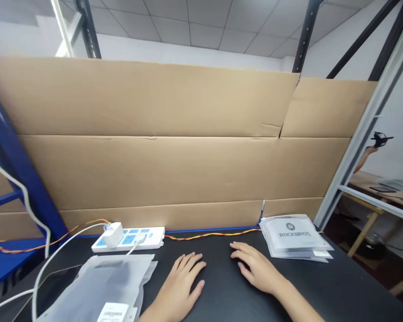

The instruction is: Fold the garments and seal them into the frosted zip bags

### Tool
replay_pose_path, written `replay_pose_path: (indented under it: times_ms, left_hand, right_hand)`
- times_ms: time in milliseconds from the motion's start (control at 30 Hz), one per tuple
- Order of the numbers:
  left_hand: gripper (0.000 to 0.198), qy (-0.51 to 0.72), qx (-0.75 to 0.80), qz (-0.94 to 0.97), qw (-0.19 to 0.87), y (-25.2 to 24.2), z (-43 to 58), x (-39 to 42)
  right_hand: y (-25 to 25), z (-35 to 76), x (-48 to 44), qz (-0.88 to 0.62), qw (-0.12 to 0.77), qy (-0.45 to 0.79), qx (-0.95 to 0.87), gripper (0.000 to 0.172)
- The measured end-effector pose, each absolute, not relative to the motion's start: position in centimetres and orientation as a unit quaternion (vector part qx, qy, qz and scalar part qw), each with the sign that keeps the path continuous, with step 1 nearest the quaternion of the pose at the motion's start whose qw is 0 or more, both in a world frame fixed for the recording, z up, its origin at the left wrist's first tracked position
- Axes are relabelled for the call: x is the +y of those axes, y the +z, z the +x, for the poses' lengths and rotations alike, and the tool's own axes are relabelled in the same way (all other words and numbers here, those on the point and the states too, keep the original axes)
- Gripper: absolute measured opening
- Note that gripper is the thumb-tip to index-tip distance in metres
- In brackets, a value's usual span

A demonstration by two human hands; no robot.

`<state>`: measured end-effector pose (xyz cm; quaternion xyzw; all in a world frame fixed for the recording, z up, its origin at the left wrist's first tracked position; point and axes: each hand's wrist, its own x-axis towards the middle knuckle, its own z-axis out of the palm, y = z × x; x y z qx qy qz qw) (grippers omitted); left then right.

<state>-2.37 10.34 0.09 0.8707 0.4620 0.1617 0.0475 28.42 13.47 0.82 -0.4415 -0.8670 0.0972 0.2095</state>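
My left hand (184, 279) rests palm down on the black tabletop (221, 286), fingers spread and nothing in it. My right hand (255, 268) lies flat on the same surface a little further right, also holding nothing. Nearest to the right hand is a stack of grey-white ROCKBROS packaging bags (293, 237). To the left of my left hand lies a translucent plastic bag (104, 286) with a barcode label at its near edge. Neither hand touches these bags.
A white power strip (127, 239) with a plugged-in white adapter (113, 235) stands at the back. A twisted orange-yellow wire (211, 235) runs along the table's rear edge before a cardboard wall (154, 138). A blue shelf upright (20, 165) stands left. A person's arm (366, 156) shows far right.
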Motion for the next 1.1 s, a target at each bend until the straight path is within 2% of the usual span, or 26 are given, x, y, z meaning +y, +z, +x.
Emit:
replay_pose_path:
  times_ms: [67, 200, 233, 333, 367, 600, 733, 867, 1000, 1100]
  left_hand:
    - [0.038, 0.158, 0.46, 0.872, 0.053, 0.2, -2.4, 10.3]
    - [0.037, 0.163, 0.455, 0.873, 0.064, 0.5, -2.3, 10.0]
    - [0.037, 0.165, 0.456, 0.872, 0.067, 0.6, -2.3, 9.9]
    - [0.037, 0.174, 0.456, 0.869, 0.077, 0.7, -2.3, 9.7]
    - [0.037, 0.177, 0.456, 0.869, 0.08, 0.7, -2.3, 9.7]
    - [0.035, 0.204, 0.449, 0.864, 0.096, 0.5, -2.6, 9.4]
    - [0.036, 0.205, 0.445, 0.866, 0.098, 0.5, -2.9, 9.4]
    - [0.035, 0.204, 0.444, 0.866, 0.104, 0.6, -2.8, 9.4]
    - [0.031, 0.228, 0.438, 0.86, 0.128, 0.5, -2.8, 9.4]
    - [0.029, 0.26, 0.439, 0.846, 0.155, 0.3, -2.8, 9.6]
  right_hand:
    - [1.4, 31.2, 13.9, -0.464, 0.22, 0.034, -0.857, 0.045]
    - [0.3, 38.7, 15.1, -0.616, 0.222, -0.108, -0.748, 0.063]
    - [-0.3, 40.3, 15.4, -0.645, 0.214, -0.122, -0.724, 0.06]
    - [-1.6, 43.1, 16.2, -0.651, 0.205, -0.117, -0.722, 0.025]
    - [-1.8, 43.5, 16.4, -0.647, 0.21, -0.114, -0.724, 0.02]
    - [-2.3, 46.1, 15.6, -0.608, 0.237, -0.089, -0.752, 0.035]
    - [-2.6, 48.2, 15.4, -0.606, 0.276, -0.121, -0.736, 0.026]
    - [-0.5, 47.0, 14.7, -0.582, 0.346, -0.154, -0.72, 0.022]
    - [2.5, 40.1, 11.0, -0.535, 0.377, -0.171, -0.736, 0.018]
    - [2.1, 32.3, 6.5, -0.455, 0.343, -0.115, -0.814, 0.008]
